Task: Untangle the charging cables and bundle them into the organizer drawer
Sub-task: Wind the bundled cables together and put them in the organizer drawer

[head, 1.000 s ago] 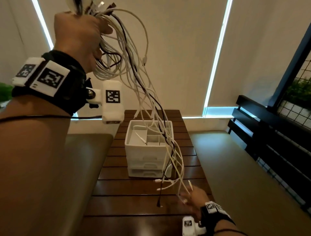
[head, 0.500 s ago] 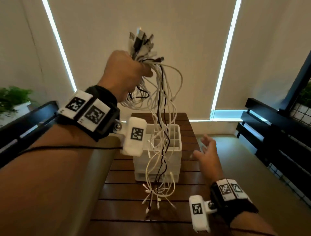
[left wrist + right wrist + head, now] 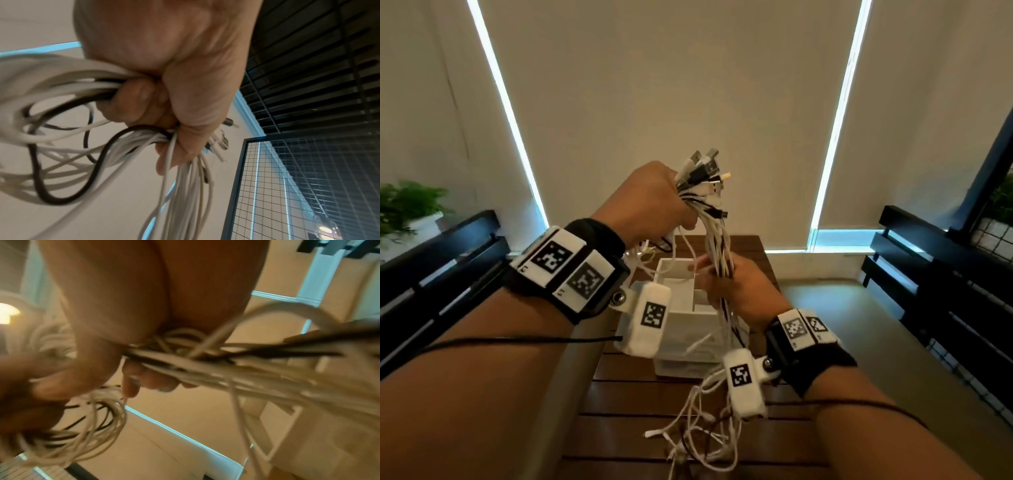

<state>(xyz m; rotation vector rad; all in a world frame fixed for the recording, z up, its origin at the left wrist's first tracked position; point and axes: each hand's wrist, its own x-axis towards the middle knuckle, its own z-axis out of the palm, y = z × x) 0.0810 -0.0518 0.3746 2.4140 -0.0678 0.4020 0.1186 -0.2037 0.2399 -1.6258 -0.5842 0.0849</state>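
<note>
My left hand (image 3: 654, 202) is raised above the table and grips a bunch of white and black charging cables (image 3: 717, 240) just below their plugs (image 3: 703, 171), which stick up past the fist. The left wrist view shows the fingers (image 3: 141, 104) curled tight round the cables (image 3: 180, 186). Lower down, my right hand (image 3: 736, 287) grips the same bunch where it hangs; its fingers (image 3: 156, 381) wrap round the strands (image 3: 236, 374). The loose ends (image 3: 698, 428) trail onto the table. The white organizer drawer unit (image 3: 688, 339) stands behind and below both hands, partly hidden.
A dark slatted wooden table (image 3: 640, 411) carries the organizer. A cushioned bench (image 3: 571, 359) runs along its left. Black slatted rails (image 3: 935, 291) and a wire grid panel stand at the right. A potted plant (image 3: 407, 209) sits far left. Closed blinds hang behind.
My left hand has come down from high overhead with the cables. My right hand rose from the table, passed open beside the organizer, and now grips the hanging bunch.
</note>
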